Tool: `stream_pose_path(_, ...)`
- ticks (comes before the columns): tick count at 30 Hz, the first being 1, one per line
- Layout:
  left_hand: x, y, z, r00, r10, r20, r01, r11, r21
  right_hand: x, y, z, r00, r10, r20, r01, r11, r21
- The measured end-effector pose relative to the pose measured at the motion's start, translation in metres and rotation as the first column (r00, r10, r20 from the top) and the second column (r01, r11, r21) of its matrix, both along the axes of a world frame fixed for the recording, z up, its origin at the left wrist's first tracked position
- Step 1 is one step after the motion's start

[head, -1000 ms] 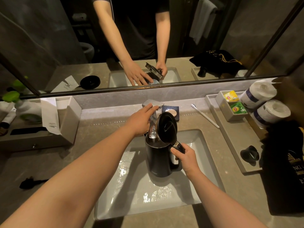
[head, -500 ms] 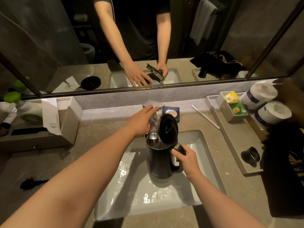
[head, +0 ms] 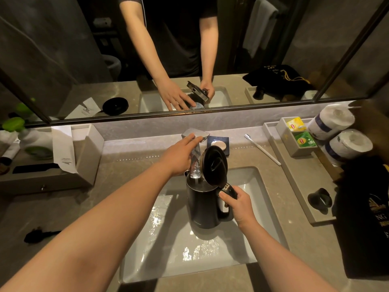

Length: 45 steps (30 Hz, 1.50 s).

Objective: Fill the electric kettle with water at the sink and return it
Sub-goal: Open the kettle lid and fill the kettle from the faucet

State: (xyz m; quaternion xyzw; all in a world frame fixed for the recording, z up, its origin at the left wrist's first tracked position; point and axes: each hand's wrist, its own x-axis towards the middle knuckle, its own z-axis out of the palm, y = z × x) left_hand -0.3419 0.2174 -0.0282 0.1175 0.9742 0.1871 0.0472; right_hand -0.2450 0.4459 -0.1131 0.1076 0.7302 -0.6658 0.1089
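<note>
Kettle [head: 203, 205] is being held over the sink [head: 261, 186] by its handle, gripped in the right hand [head: 239, 204], lid flipped up. Left hand [head: 181, 154] is being rested flat on the tap [head: 194, 134] behind, water apparently running in. Filling's underway; returning it is probably all that's left.

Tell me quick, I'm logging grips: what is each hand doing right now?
Left hand: open, fingers resting on the faucet handle.
Right hand: closed on the kettle handle, lid open under the running water.

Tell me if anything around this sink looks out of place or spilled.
One oddity: a toothbrush lies loose and diagonal on the counter, outside the tray. No spill shows; the water lands inside the open kettle.
</note>
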Motion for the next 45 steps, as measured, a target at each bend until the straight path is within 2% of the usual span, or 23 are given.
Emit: stream_pose_path(45,0.003,0.002,0.013,0.997,-0.011,0.07,0.01,1.0,0.015,0.001,0.002,-0.004,0.999,0.034,-0.016,-0.035,0.999,-0.022)
